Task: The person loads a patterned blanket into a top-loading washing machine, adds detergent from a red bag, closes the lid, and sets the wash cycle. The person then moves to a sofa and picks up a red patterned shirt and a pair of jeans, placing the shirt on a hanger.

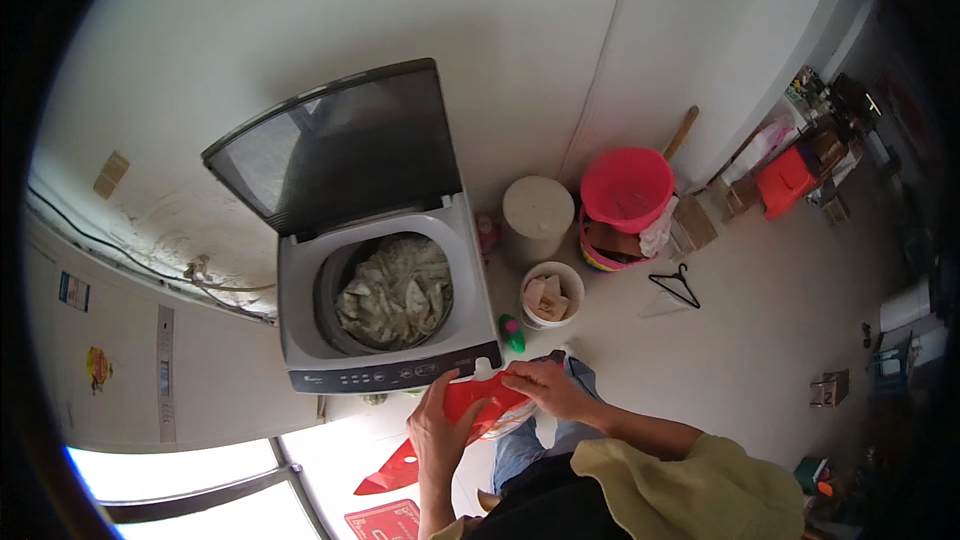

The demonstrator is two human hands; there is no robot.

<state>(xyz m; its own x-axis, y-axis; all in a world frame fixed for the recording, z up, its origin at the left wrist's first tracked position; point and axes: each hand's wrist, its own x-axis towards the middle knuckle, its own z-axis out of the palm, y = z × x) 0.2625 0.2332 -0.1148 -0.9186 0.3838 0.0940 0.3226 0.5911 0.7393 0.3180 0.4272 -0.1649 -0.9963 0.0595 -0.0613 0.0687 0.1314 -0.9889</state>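
I hold a red plastic pouch [469,401] with a white spout [482,369] at its upper edge. My left hand [437,424] grips its left side, and the fingers of my right hand [551,388] pinch its upper right corner. A tail of the pouch hangs below my left hand. Just beyond the spout stands a grey top-loading washing machine [466,262], its dark lid [360,142] raised against the wall. Crumpled pale patterned fabric [394,292] lies in the drum. The spout overlaps the right end of the control panel [390,375] in this view.
Right of the washer are a lidded round bin [538,210], a white bucket [576,289] holding pinkish material, a green bottle [512,334] and a pink basin [626,180]. A black hanger [679,289] lies on the floor. At left stands a white appliance [112,360].
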